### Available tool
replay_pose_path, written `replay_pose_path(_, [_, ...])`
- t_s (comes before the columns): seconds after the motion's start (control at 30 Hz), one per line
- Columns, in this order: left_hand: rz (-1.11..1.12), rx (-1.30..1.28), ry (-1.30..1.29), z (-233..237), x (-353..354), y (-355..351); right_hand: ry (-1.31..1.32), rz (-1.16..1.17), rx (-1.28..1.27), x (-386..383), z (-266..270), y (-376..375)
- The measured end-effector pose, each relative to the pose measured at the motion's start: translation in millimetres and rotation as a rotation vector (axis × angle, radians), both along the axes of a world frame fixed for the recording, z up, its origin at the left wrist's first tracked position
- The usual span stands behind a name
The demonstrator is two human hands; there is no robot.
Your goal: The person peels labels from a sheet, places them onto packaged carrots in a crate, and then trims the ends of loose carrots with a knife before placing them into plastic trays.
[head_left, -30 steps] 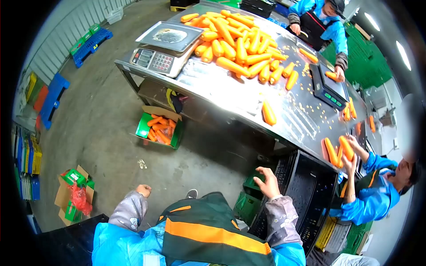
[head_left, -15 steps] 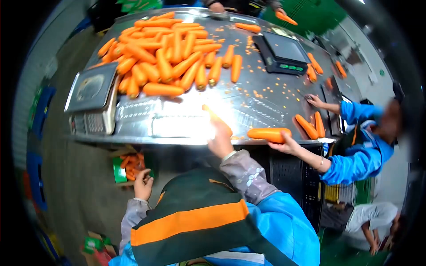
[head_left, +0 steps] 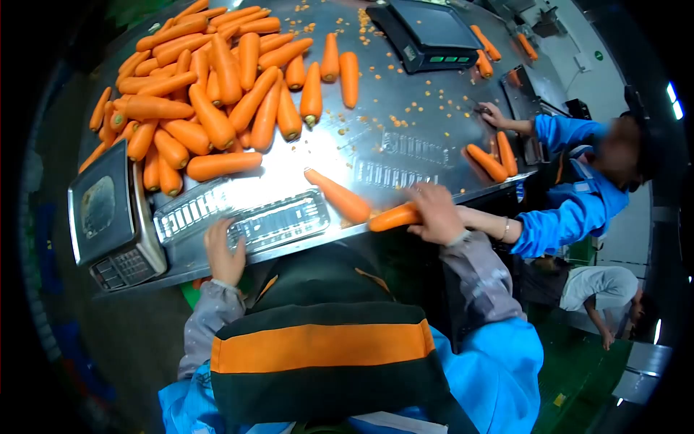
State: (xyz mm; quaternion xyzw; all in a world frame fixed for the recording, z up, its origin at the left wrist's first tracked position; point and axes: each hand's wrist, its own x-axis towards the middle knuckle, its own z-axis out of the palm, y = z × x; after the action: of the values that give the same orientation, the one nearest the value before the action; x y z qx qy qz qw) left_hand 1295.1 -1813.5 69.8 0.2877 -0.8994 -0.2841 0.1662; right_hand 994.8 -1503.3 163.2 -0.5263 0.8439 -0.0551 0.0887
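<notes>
Steel table (head_left: 340,148) spreads before you, with a pile of carrots (head_left: 217,79) towards the far left and a scale (head_left: 108,210) at the near left corner. Your right hand (head_left: 435,213) is closed round the right part of a carrot (head_left: 394,217) at the near edge; its free end points left, just beside a second carrot (head_left: 337,197) lying on the steel. A co-worker's forearm (head_left: 493,223) runs in behind your hand, and whether those hidden fingers also touch the carrot cannot be told. Your left hand (head_left: 225,257) is at the left end of a clear tray (head_left: 285,220), thumb and fingers apart; whether they grip its rim is unclear.

Expect the carrot to be stiff and fairly weighty, perhaps slick if damp, and liable to snap if knocked. Wrap your fingers round its thick middle. The tray is probably light and flimsy, so take its rim gently.
</notes>
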Motion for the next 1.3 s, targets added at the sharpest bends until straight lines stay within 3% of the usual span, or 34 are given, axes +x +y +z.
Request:
replay_pose_path(0.1, [0.031,0.072,0.0,3.8,-2.7,8.1,-0.043,0.144,0.258,-14.8,-40.6,5.8])
replay_pose_path(0.17, [0.077,0.171,0.031,13.6,-4.6,11.2,-0.031,0.163,0.183,-16.6,-34.8,2.0])
replay_pose_path(0.2, [0.083,0.07,0.036,15.8,-3.5,13.1,-0.023,0.171,0.143,-17.8,-27.5,-2.6])
replay_pose_path(0.3, [0.104,0.5,0.123,48.5,-10.1,26.6,-0.198,-0.008,-0.206,-3.9,3.2,-36.2])
replay_pose_path(0.37, [0.05,0.968,0.282,64.8,-18.8,33.4,-0.428,-0.149,-0.557,24.2,8.6,-77.8])
replay_pose_path(0.4, [-0.043,1.151,0.333,76.5,-23.8,32.0,-0.543,-0.194,-0.595,42.7,16.4,-104.7])
replay_pose_path(0.43, [-0.054,1.341,0.436,79.1,-26.1,31.7,-0.426,-0.096,-0.637,58.2,16.9,-130.7])
replay_pose_path(0.5, [0.025,1.458,0.693,83.9,-26.3,35.5,-0.335,0.085,-0.581,98.4,16.8,-176.2])
replay_pose_path(0.57, [0.171,1.501,0.956,95.9,-20.5,38.6,-0.483,0.343,-0.508,143.2,15.1,-199.1])
replay_pose_path(0.6, [0.393,1.371,0.97,85.4,-2.4,36.3,-0.54,0.46,-0.489,162.0,14.7,-207.4])
replay_pose_path(0.7, [0.579,1.399,1.051,61.5,70.7,29.7,-1.262,0.58,-0.015,164.7,-10.8,-206.2])
replay_pose_path(0.83, [0.754,1.241,1.02,17.9,134.3,49.0,-0.955,0.653,0.048,161.8,-18.4,-205.5])
replay_pose_path(0.93, [0.995,1.273,1.033,-17.8,164.2,63.4,-0.996,0.65,0.115,165.7,-8.3,-210.4])
replay_pose_path(1.1, [1.193,1.366,1.065,-67.6,198.0,61.5,-0.945,0.619,0.172,163.9,-10.7,-212.1])
replay_pose_path(1.17, [1.229,1.434,1.107,-107.9,228.3,43.8,-0.95,0.58,0.182,163.8,-11.4,-213.6])
replay_pose_path(1.23, [1.579,1.1,0.444,-143.1,258.9,28.3,-0.943,0.553,0.205,164.4,-12.1,-211.4])
replay_pose_path(1.3, [1.529,0.991,0.013,-187.0,301.9,37.6,-0.917,0.543,0.225,163.7,-11.8,-213.4])
